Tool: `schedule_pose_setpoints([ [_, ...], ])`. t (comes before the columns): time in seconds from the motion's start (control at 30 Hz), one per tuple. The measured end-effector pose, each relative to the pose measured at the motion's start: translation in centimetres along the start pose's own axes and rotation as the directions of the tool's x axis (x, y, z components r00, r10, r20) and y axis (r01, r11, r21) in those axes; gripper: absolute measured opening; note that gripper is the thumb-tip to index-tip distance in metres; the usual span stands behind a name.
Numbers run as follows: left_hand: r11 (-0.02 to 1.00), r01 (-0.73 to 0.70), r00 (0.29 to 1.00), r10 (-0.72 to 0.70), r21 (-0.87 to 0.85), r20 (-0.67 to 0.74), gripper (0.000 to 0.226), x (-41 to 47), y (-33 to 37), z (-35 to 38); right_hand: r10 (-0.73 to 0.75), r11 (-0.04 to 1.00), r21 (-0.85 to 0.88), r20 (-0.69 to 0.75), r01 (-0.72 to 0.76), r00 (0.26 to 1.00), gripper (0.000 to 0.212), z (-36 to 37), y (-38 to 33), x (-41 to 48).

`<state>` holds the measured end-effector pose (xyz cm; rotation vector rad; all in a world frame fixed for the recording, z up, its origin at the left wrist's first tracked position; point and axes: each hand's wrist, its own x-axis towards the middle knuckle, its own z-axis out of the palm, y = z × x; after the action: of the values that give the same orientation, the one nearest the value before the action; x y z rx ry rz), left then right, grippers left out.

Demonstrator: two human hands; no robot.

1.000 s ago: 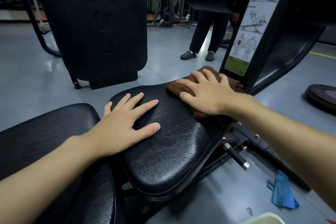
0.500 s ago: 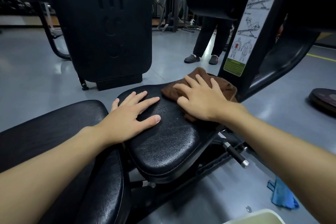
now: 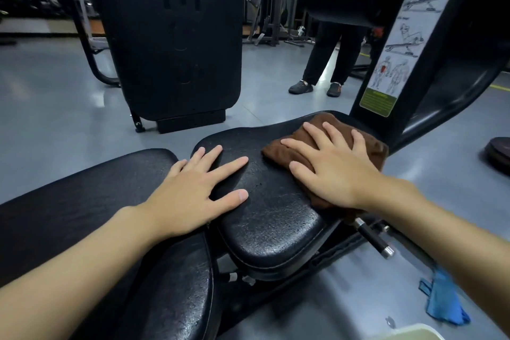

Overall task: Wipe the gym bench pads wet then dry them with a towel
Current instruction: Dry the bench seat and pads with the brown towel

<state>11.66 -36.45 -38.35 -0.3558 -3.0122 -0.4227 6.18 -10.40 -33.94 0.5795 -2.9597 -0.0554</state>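
Note:
A black seat pad [image 3: 273,218] of the gym bench fills the middle of the view, with the longer back pad [image 3: 82,201] to its left. A folded brown towel [image 3: 369,143] lies on the seat pad's far right part. My right hand [image 3: 331,165] presses flat on the towel with straight, spread fingers. My left hand [image 3: 193,190] rests flat on the seat pad's left edge, fingers straight and holding nothing.
A black machine upright with an exercise chart [image 3: 397,44] rises just behind the towel. A tall black pad [image 3: 171,36] stands on the floor ahead. A person's legs [image 3: 325,58] stand beyond. A blue cloth [image 3: 441,298] and a weight plate [image 3: 499,152] lie on the floor at right.
My right hand has slid the towel a little across the far end of the seat pad. My left hand has stayed flat on the pad.

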Motion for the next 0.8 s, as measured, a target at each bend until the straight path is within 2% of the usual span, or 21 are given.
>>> schedule_pose_setpoints([
  [0.2, 1.0, -0.001, 1.0, 0.0, -0.015, -0.009, 0.069, 0.1, -0.2, 0.2, 0.02, 0.999, -0.031, 0.159, -0.016, 0.987, 0.056, -1.0, -2.8, 9.1],
  [0.37, 0.995, -0.005, 0.998, -0.001, -0.097, -0.058, 0.075, 0.0, -0.7, 0.0, 0.051, 0.999, -0.023, 0.19, -0.048, 0.98, 0.059, -1.2, -4.5, 11.8],
  [0.57, 0.993, -0.009, 0.996, -0.001, -0.117, -0.087, 0.081, -0.1, -0.9, 0.1, -0.032, 0.999, 0.038, 0.1, 0.029, 0.994, 0.059, -0.6, -3.7, 5.5],
  [0.67, 0.991, -0.007, 0.993, -0.008, -0.13, -0.114, 0.076, -0.4, -0.8, 0.2, -0.071, 0.997, 0.033, 0.029, 0.07, 0.997, 0.058, -0.2, -3.6, 0.9],
  [0.8, 0.986, 0.026, 0.99, -0.049, -0.167, -0.135, 0.069, -1.2, -0.3, -0.5, -0.076, 0.996, 0.035, 0.001, 0.076, 0.997, 0.063, 0.0, -3.4, -4.2],
])
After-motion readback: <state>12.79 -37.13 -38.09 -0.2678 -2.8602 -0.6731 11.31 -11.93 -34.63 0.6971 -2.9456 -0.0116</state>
